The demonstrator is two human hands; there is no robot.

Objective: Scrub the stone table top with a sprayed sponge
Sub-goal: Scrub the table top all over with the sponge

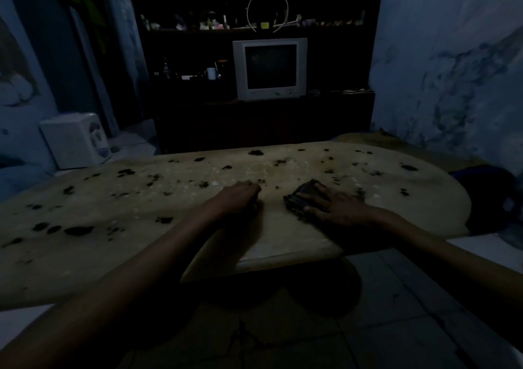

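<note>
The right hand (332,206) lay flat on a dark, crumpled scrubbing sponge (304,199), its fingers (308,197) spread wide and straight, pressing the pad against the pale beige stone counter (113,227) mottled with dark blotches. The left hand (240,199) rested just beside it on the stone, fingers curled under; whether they held anything could not be told in the gloom.

Judging from this, the main risk was the sponge sliding out from under the flat fingers, since nothing pinched it and the surface looked wet in places. A hard push toward the near edge, just below the right palm, could also carry it off the counter onto the tiled floor (396,312).

The room was very dim. No spray bottle showed. The left fingertips were hidden beneath the knuckles, and the blotches beyond both hands could be stains or the stone's own pattern. A grey box television (270,68) sat well beyond the fingers
</note>
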